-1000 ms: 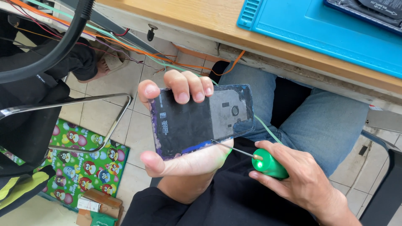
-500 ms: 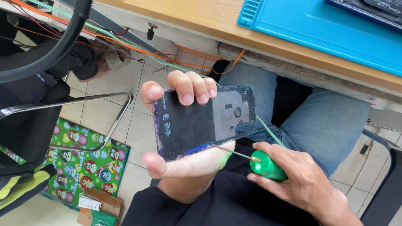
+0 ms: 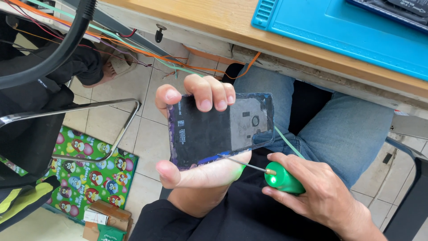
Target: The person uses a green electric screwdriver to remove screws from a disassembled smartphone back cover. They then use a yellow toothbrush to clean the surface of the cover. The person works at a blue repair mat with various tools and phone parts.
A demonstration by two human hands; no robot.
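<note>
My left hand (image 3: 196, 134) grips a dark phone back cover (image 3: 218, 129) over my lap, inner side up, fingers curled over its top edge and thumb under the lower edge. A camera cut-out sits near its right end. My right hand (image 3: 321, 196) holds a small tool with a round green handle (image 3: 283, 179). Its thin metal tip (image 3: 236, 161) touches the lower edge of the cover, close to my left palm.
A wooden desk edge (image 3: 249, 31) runs along the top, with a blue work mat (image 3: 356, 31) on it. Coloured wires (image 3: 133, 44) hang under the desk. A metal chair frame (image 3: 111, 120) and a patterned green mat (image 3: 80, 174) are at left on the tiled floor.
The cover and my left hand have shifted slightly up and right in view. The tool tip stays at the cover's lower edge.
</note>
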